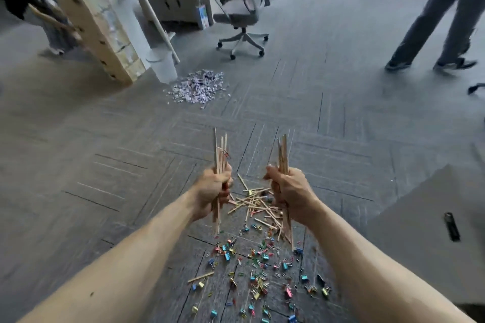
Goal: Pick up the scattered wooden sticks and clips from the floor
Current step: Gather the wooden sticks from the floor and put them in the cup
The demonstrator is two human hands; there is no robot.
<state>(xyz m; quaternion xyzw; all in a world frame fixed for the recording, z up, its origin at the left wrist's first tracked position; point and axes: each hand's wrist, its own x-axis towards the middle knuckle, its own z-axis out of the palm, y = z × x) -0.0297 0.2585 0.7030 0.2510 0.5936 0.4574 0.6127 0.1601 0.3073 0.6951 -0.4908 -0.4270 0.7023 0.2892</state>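
Note:
My left hand (214,190) grips an upright bundle of wooden sticks (221,151) above the grey carpet. My right hand (287,189) grips a second bundle of sticks (283,153), also held upright. Between and below the two hands, a loose pile of wooden sticks (256,204) lies on the floor. Nearer to me, several coloured binder clips and paper clips (258,270) are scattered over the carpet. One stray stick (200,276) lies apart at the lower left of the clips.
A heap of shredded paper (198,88) lies further ahead beside a white bin (162,64). An office chair (242,12) and desk stand behind. A person's legs (441,23) are at the far right. A black object (452,226) lies on the right.

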